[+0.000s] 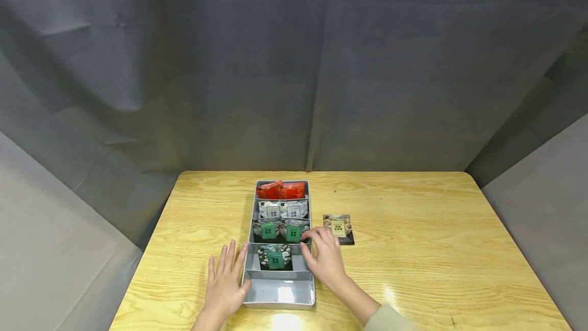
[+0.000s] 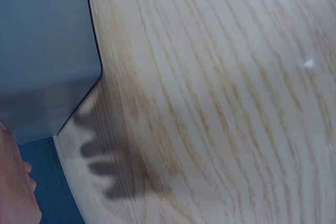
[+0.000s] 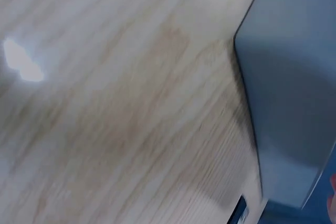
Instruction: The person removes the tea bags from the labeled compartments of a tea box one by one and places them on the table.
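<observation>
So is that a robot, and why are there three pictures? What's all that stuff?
No robot here, just a person's two bare hands! A camera on the head took the big picture, looking forward and down. The other two come from cameras on the wrists, so they mostly show tabletop and tray wall up close.

On the wooden table sits a gray divided tray. From the back, it has red packets, white packets, green-labelled packets and one pebble-patterned packet. A yellow-labelled packet lies to its right.

The left hand is spread at the tray's side, gripping nothing. The right hand bends over the other edge; I can't tell if it's pinching anything.
</observation>
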`<state>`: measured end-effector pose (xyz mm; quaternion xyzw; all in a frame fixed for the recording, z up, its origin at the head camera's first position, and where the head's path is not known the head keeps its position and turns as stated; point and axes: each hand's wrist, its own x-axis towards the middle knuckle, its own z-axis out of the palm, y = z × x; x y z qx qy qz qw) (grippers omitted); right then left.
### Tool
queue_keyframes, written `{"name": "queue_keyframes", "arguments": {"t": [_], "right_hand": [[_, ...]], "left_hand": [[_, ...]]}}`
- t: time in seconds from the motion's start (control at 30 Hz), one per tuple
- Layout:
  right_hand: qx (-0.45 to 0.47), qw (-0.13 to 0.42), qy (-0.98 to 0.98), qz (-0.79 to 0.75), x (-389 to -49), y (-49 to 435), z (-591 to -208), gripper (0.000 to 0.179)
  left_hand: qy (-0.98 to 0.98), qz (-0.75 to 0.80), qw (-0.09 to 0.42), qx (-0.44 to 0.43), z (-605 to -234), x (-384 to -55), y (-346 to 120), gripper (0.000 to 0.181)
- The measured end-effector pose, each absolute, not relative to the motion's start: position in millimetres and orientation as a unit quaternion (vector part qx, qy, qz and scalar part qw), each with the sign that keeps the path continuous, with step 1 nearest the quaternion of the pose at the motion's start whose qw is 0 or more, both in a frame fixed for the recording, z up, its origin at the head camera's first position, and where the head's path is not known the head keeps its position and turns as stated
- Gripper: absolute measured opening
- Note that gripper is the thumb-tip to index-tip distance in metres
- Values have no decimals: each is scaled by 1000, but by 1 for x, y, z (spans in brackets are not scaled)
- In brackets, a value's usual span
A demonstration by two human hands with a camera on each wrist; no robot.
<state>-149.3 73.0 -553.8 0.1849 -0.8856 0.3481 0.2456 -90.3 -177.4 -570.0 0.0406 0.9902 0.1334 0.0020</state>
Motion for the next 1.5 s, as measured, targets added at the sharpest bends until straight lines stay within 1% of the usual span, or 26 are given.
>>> {"name": "queue_keyframes", "arguments": {"t": [0.2, 0.6, 0.8, 0.9, 1.03, 1.2, 1.33, 1.5], "right_hand": [[209, 224, -891, 336, -141, 57, -555, 17], [202, 194, -916, 289, -139, 42, -562, 20], [203, 193, -918, 280, -139, 41, -564, 13], [201, 194, -919, 278, -138, 41, -563, 13], [190, 210, -923, 262, -137, 43, -563, 15], [170, 234, -927, 238, -133, 45, -561, 11], [152, 227, -935, 228, -132, 44, -562, 8], [132, 209, -942, 225, -132, 38, -566, 12]], "left_hand": [[990, 134, 4, 39, -571, -90, -178, 78], [990, 139, 1, 38, -573, -90, -178, 78], [990, 139, -1, 39, -573, -90, -178, 78], [990, 136, -4, 38, -573, -90, -178, 78], [990, 137, -6, 38, -574, -90, -178, 78], [989, 146, -7, 40, -574, -90, -178, 78], [988, 148, -8, 39, -573, -90, -178, 78], [987, 155, -7, 38, -573, -90, -177, 78]]}}
